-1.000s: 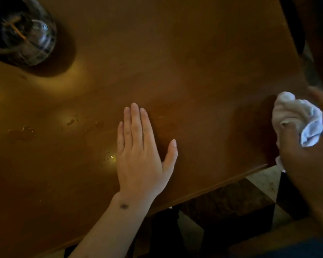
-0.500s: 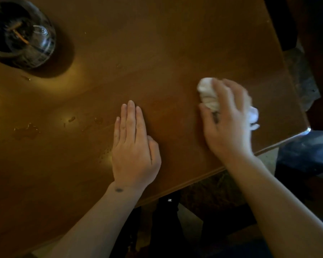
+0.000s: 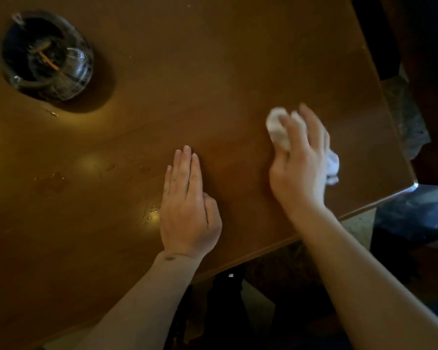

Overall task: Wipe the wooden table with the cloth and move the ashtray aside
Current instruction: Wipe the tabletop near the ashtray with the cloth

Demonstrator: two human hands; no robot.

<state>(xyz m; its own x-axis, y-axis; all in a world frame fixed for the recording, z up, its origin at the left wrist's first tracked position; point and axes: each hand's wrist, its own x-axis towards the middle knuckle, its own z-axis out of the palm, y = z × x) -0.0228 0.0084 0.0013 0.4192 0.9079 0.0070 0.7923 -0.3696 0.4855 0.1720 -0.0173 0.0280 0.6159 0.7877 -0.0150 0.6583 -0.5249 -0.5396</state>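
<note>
My right hand presses a crumpled white cloth onto the wooden table, near its right corner; cloth shows past my fingertips and beside my palm. Flat on the wood near the front edge lies my left hand, fingers together, holding nothing. A round glass ashtray with butts inside stands far left at the back, well away from both hands. Wet spots and smears mark the wood left of my left hand.
The table's right corner and front edge run diagonally beneath my forearms. Beyond them are a dark patterned floor and dark furniture on the right.
My right hand brought the cloth from off the table's right edge onto the wood and keeps pressing it there. My left thumb has tucked in against the palm.
</note>
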